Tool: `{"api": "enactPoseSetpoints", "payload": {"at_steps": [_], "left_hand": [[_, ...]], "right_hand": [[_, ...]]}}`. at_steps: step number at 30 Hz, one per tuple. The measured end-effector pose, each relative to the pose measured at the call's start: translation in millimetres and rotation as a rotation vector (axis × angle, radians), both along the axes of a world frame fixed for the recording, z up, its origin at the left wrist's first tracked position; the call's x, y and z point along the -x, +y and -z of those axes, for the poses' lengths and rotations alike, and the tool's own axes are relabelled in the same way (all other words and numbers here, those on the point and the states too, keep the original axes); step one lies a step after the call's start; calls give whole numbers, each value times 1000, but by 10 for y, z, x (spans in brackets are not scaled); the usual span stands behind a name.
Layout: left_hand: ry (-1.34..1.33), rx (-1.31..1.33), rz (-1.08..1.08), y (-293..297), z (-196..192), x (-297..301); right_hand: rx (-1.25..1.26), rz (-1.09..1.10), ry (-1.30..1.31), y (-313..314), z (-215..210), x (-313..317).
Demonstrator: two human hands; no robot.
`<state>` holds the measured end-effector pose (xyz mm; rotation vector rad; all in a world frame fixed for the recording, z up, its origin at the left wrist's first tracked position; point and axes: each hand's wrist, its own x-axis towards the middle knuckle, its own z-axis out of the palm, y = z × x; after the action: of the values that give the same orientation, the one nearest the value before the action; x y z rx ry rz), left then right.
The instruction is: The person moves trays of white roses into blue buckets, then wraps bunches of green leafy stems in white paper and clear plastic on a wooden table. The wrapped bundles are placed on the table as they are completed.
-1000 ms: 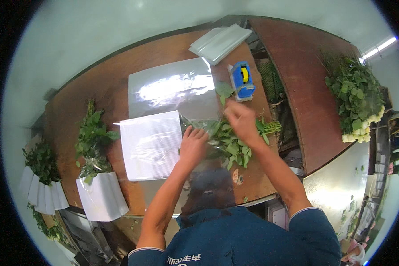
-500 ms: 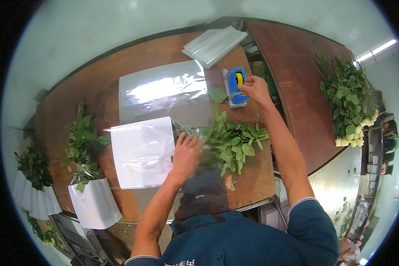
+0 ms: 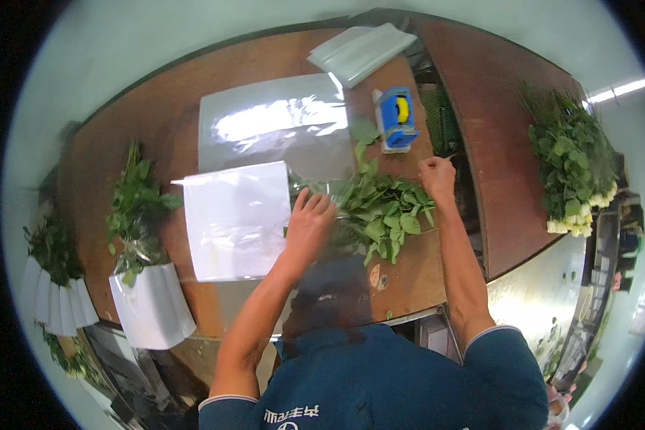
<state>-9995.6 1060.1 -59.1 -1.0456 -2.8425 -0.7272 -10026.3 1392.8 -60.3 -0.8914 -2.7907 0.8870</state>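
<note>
A bunch of leafy green stems (image 3: pixel 390 215) lies across the table, its left end inside a white ribbed wrapper (image 3: pixel 236 222) with clear film around it. My left hand (image 3: pixel 312 223) is closed over the film at the neck of this bunch, fingers curved across it and the thumb hidden. Beyond the stem ends, my right hand (image 3: pixel 438 178) is raised in a pinch. A thin pale strip, seemingly tape, sticks out at its fingertips. A blue tape dispenser (image 3: pixel 398 120) with a yellow core stands farther back, apart from that hand.
Clear film sheets (image 3: pixel 265 136) lie behind the wrapper; folded film (image 3: pixel 362 54) rests at the back. Left stand wrapped bunches in white sleeves (image 3: pixel 153 304) (image 3: pixel 57 308). White roses (image 3: pixel 573 172) lie on the right table (image 3: pixel 487 143), across a dark gap.
My right hand has left the tape dispenser, moving right and nearer to me with the thin strip. My left hand stays on the wrapped bunch. The view has shifted slightly.
</note>
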Motion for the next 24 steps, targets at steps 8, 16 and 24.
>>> {"api": "enactPoseSetpoints", "payload": {"at_steps": [8,16,24], "left_hand": [[-14,-48,-25,-14,70,70],[-107,-167,-97,-8,22,-9],[-60,-206,-111,34,46,31]], "right_hand": [[1112,-156,173,-1733,-266,-289],[603,-59,-63,-1796,182,-338],[1212,211,-26,-1943,-17,-779]]}}
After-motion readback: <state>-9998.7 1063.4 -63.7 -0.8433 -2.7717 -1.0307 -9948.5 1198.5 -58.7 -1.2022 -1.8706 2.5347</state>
